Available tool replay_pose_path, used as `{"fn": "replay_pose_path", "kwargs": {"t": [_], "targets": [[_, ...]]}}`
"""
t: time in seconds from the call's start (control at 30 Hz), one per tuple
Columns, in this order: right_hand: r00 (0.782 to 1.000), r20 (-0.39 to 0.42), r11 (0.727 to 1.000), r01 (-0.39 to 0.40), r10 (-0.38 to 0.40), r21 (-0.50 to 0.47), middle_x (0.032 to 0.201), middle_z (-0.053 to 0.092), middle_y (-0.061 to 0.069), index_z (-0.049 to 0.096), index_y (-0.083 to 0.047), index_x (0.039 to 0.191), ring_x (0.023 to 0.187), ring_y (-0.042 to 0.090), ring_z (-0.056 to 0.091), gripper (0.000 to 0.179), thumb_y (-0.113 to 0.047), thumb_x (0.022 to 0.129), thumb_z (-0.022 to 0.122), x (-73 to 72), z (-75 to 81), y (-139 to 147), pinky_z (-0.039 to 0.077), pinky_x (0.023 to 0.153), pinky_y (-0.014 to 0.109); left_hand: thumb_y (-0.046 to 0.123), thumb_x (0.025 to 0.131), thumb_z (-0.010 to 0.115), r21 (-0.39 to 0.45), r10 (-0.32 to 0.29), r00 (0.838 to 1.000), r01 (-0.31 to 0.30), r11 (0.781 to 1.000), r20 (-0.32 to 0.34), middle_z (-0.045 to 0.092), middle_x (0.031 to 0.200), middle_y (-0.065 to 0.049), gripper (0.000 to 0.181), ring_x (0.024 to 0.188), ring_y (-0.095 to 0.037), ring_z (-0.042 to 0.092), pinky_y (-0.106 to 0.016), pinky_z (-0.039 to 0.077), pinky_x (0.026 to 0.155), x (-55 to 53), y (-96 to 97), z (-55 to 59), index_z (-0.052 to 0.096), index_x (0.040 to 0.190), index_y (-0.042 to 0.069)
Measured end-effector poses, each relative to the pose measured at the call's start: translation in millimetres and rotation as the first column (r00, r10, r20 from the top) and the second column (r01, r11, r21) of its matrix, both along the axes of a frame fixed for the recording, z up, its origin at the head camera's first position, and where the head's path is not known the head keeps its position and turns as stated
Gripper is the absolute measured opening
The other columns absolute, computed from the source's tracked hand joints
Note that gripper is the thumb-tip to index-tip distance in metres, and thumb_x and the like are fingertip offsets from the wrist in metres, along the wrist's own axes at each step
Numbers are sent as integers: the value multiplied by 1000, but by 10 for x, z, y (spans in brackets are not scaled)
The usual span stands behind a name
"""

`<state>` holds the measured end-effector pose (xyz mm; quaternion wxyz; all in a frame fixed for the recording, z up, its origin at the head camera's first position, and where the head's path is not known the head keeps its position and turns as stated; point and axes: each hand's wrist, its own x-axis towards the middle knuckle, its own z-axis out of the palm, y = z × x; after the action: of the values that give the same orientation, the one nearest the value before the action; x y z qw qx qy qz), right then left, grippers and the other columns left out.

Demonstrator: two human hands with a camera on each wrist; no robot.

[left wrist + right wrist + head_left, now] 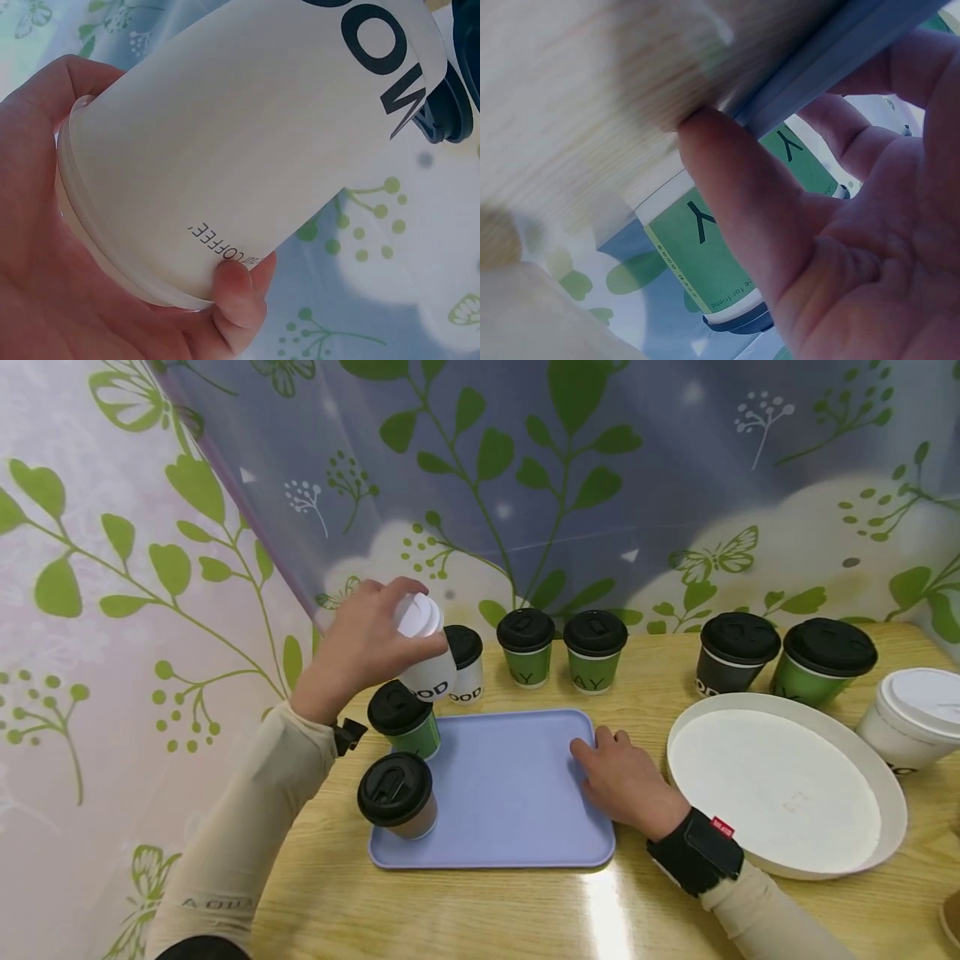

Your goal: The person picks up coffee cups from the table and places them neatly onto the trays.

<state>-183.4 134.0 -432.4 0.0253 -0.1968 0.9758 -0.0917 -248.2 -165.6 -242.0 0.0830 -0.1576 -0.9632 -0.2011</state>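
My left hand holds a white paper coffee cup with a white lid, lifted above the far left corner of a lilac tray. The left wrist view shows fingers and thumb curled round the lidded end of the white cup. My right hand grips the tray's right edge. In the right wrist view, its thumb lies on one side of the tray rim, with the fingers on the other. A green cup and a brown cup, both black-lidded, stand along the tray's left side.
Behind the tray stand a black-lidded white cup and two green cups. Right of it lies a round white tray, with a black cup, a green cup and a large white cup around it.
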Motion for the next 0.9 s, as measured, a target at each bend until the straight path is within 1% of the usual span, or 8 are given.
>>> {"fn": "replay_pose_path", "kwargs": {"t": [0.1,0.27,0.5,0.73,0.9], "targets": [[1000,2,1000,-1,1,-2,102,54,21,61,-7,121,82,32,49,24,-10,98,65,4,7,0,46,59,42,46,81,73,-11,-14,1000,14,1000,19,53,123,-19,66,98,-33,53,-48,53,73,20,36,-6,58,139,20],[1000,-1,1000,1,-1,2,102,54,21,62,-7,121,82,32,49,25,-10,97,66,10,14,-1,47,59,42,46,80,73,-19,-50,998,51,999,30,54,121,-18,66,95,-32,54,-46,52,71,47,85,-24,59,139,20],[1000,1,1000,1,-1,5,102,54,21,62,-7,122,82,32,49,25,-11,97,67,9,17,-11,47,60,41,47,80,71,-54,-92,994,95,994,50,56,120,-18,66,97,-32,54,-46,52,72,82,143,-73,60,139,19],[1000,0,1000,0,0,5,104,55,22,62,-7,124,83,32,50,27,-12,98,67,9,14,-11,47,60,41,45,80,71,-77,-103,991,110,991,89,56,113,-13,62,91,-29,55,-41,52,67,110,193,-116,60,137,22],[1000,-1,1000,1,-1,6,104,55,22,62,-7,124,83,32,50,27,-11,98,66,7,11,-7,47,60,42,41,80,72,-65,-151,984,158,985,97,57,109,-11,58,92,-27,56,-40,53,67,108,225,-157,61,132,21]]}}
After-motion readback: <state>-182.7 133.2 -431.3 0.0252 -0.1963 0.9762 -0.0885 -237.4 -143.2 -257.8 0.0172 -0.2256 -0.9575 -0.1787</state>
